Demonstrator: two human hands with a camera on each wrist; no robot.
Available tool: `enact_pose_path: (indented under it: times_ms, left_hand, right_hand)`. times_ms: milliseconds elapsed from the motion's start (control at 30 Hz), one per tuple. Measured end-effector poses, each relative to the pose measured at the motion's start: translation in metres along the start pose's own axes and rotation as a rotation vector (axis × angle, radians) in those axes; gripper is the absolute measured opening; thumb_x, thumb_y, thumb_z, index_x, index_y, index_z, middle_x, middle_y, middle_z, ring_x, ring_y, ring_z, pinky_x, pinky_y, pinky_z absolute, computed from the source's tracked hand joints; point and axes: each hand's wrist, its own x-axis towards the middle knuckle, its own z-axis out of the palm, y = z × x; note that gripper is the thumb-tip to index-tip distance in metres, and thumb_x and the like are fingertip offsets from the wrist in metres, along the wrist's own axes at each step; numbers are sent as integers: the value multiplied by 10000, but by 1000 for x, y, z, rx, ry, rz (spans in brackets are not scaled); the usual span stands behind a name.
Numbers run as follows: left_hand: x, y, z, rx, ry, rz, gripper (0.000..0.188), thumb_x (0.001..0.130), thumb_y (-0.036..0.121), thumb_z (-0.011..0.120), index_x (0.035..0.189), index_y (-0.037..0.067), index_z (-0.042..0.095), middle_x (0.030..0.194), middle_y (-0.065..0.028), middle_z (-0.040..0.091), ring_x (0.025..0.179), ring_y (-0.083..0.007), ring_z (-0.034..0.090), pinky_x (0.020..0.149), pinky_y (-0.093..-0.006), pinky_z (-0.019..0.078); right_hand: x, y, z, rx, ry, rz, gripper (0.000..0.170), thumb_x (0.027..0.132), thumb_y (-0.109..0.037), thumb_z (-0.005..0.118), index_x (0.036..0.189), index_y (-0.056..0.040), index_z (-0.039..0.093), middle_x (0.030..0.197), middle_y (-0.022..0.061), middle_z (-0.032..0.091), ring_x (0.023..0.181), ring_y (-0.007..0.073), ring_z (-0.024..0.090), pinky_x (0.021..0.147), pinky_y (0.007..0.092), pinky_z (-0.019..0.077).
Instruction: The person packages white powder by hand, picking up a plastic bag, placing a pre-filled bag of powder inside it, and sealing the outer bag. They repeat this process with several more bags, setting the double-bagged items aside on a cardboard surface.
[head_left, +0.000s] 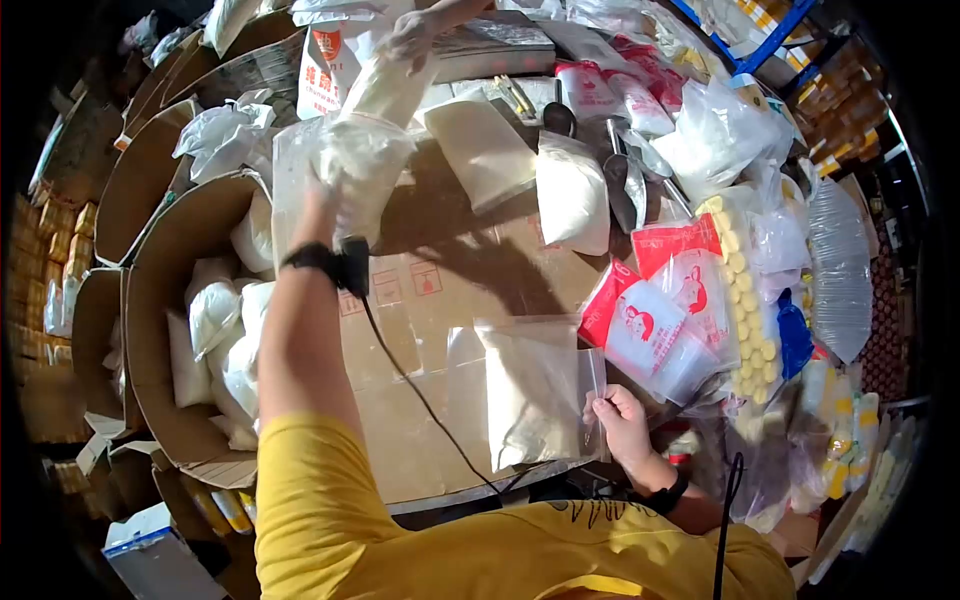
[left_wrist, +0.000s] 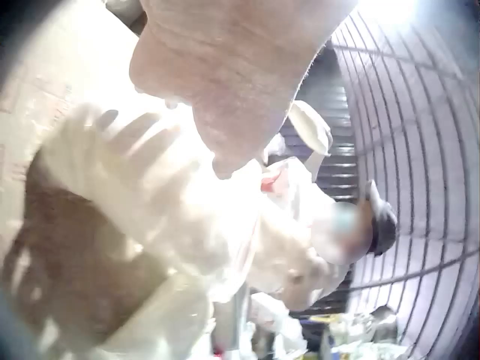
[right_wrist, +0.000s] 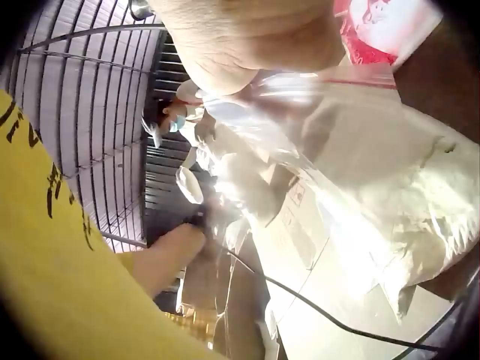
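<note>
My left hand [head_left: 322, 205] grips the side of a clear plastic bag of pale powder [head_left: 362, 190] over the far left of the cardboard. In the left wrist view, the left hand [left_wrist: 232, 75] is above the glaring, wrinkled bag, its fingertips partly hidden. Another person's hand [head_left: 408, 38] is just above the top of that bag. Near the front edge, my right hand [head_left: 622, 425] pinches the right side of a clear zip bag [head_left: 530, 395] filled with cream powder. The right wrist view shows this zip bag [right_wrist: 405, 187] lying below the hand.
Cardboard [head_left: 420, 340] covers the table. Filled powder bags [head_left: 572, 195] and a metal scoop [head_left: 622, 185] lie at the back. Red-and-white printed bags [head_left: 655, 320] are right. A carton [head_left: 160, 330] of white bags stands left. A black cable [head_left: 410, 380] crosses the cardboard.
</note>
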Motion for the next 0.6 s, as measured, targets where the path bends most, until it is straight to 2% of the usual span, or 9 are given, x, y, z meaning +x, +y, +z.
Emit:
enact_pose_path:
  times_ms: [67,100,167,200,233,267,333,433,600]
  left_hand:
    - [-42,-65,3,479,-183,177,576,804,110,541,1323,45,299,1009,-182,532,913,-301,529,767,-382,464]
    - [-91,-51,2,409,-148,358,551,795,143,575,1287,26,355,1082,-214,511,999,-334,491,826,-409,436]
    - [-178,1,-7,288,-373,70,504,800,130,608,1250,30,404,1161,-165,499,1050,-254,496,845,-360,435]
    - [-219,48,-11,-72,-432,-153,409,822,98,580,1211,55,458,1102,-113,538,982,-184,537,826,-309,445]
    - [-251,76,-16,-110,-466,-50,313,837,83,561,1141,29,511,1033,-97,577,915,-176,568,813,-278,449]
    - [-279,100,-20,-219,-581,-277,192,870,57,522,1050,-2,548,1013,-91,590,913,-168,573,797,-293,466]
    - [-320,168,-23,-533,-656,-407,126,850,35,536,964,-18,549,944,-84,599,890,-154,568,787,-271,467]
    - [-357,230,-10,-800,-628,-387,126,848,-1,529,972,-8,506,922,-81,580,856,-154,570,768,-283,483]
    - [-378,266,0,-906,-424,-379,163,838,66,588,893,-1,449,882,-85,561,805,-142,558,732,-285,477]
  right_hand:
    - [3,-4,6,90,-20,13,87,881,-37,455,912,-7,531,783,25,562,695,99,531,661,239,446]
    - [4,-7,6,133,-29,18,89,883,-38,454,912,-6,532,782,24,562,694,99,530,659,240,447]
    - [10,-9,7,57,-47,-65,92,885,-53,464,888,-6,543,779,28,560,688,93,524,642,239,441]
    - [13,-9,5,-4,-59,-107,93,885,-53,467,879,-7,548,776,27,558,685,89,521,638,238,437]
    - [18,-11,4,-65,-72,-153,95,884,-54,470,870,-8,552,773,26,556,682,86,518,633,236,434]
    - [22,-16,8,-171,17,-263,106,878,-49,477,833,-2,560,741,12,544,661,88,502,623,229,423]
    - [26,-41,23,-293,32,-499,42,827,-14,525,813,14,553,688,54,517,638,144,510,590,254,413]
    - [23,-70,42,-338,-92,-723,46,775,-12,573,813,9,557,698,119,537,668,247,545,598,312,435]
    - [1,-97,37,-337,-185,-754,116,738,-18,625,732,-11,510,676,110,542,613,246,539,541,317,426]
